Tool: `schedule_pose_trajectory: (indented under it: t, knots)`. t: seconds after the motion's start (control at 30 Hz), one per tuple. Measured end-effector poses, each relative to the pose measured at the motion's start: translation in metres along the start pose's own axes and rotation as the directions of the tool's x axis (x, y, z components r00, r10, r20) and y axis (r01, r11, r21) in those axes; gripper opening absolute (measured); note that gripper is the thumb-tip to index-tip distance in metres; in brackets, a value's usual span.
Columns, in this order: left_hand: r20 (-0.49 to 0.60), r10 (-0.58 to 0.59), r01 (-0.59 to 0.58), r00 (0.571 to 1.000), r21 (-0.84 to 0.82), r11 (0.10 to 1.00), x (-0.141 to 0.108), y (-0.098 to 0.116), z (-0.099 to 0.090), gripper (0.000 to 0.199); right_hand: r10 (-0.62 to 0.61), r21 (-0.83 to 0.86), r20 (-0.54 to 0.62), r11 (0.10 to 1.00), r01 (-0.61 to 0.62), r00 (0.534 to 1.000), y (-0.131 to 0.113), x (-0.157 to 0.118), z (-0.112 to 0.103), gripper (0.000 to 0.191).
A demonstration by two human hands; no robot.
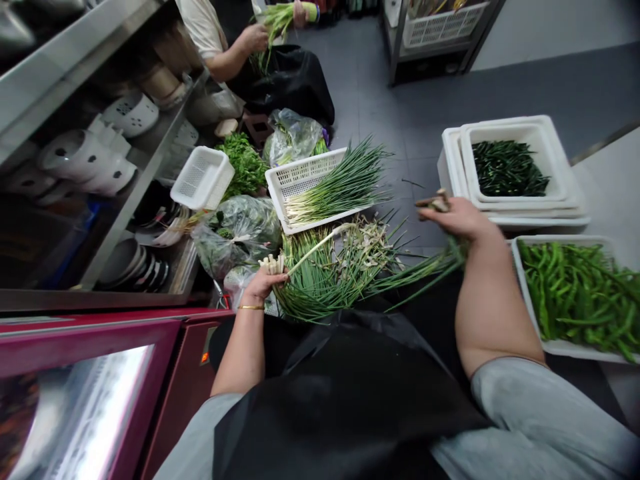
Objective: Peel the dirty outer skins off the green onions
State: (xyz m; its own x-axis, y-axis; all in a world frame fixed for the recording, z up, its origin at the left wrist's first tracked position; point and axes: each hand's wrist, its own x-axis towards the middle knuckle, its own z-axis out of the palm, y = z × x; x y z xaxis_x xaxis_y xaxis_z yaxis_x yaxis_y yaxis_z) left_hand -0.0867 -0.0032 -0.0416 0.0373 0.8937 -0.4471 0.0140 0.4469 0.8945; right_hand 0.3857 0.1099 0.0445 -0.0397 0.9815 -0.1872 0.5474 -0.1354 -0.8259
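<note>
My left hand [265,283] is closed round a bunch of spring onions [273,265], their white ends pointing up. One longer pale stalk [317,248] slants up to the right from beside its fingers. Further right, my right hand [465,217] is closed on spring onions with brownish, dirty-looking ends [436,201]; green leaves [445,262] trail below the palm. Between the hands a pile of green leaves [320,290] and withered trimmings [365,250] lies in front of my lap. Behind the pile, a white basket [306,167] holds spring onions [345,180] with white ends to the left.
White tubs [557,170] with dark green cut pieces and a tray of green peppers [575,293] stand right. Bagged greens [240,230], a small white basket [203,177] and a metal shelf [145,193] are left. Another person's hand [254,38] holds green stalks [280,19].
</note>
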Motion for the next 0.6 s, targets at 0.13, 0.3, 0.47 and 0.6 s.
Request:
schedule_pose_trajectory:
  t: [0.13,0.3,0.47,0.6]
  knots:
    - [0.037,0.046,-0.046,0.998,0.018,0.999,-0.001,0.007,0.011,0.039,-0.352,-0.049,0.025,0.934,0.353,0.936,-0.035,-0.002,0.061,0.058]
    - [0.087,0.046,-0.051,0.995,0.057,0.997,-0.006,0.007,0.014,0.037,-0.537,-0.148,0.378,0.769,0.622,0.754,-0.059,-0.006,0.118,0.028]
    - [0.008,0.123,-0.123,0.992,0.105,0.987,-0.012,0.029,0.031,0.042,-0.441,-0.195,0.458,0.797,0.571,0.772,-0.066,-0.008,0.125,0.014]
    - [0.103,0.273,-0.289,0.957,0.219,0.932,-0.004,0.064,0.077,0.044,-0.470,-0.184,0.524,0.751,0.634,0.710,-0.084,-0.024,0.131,0.012]
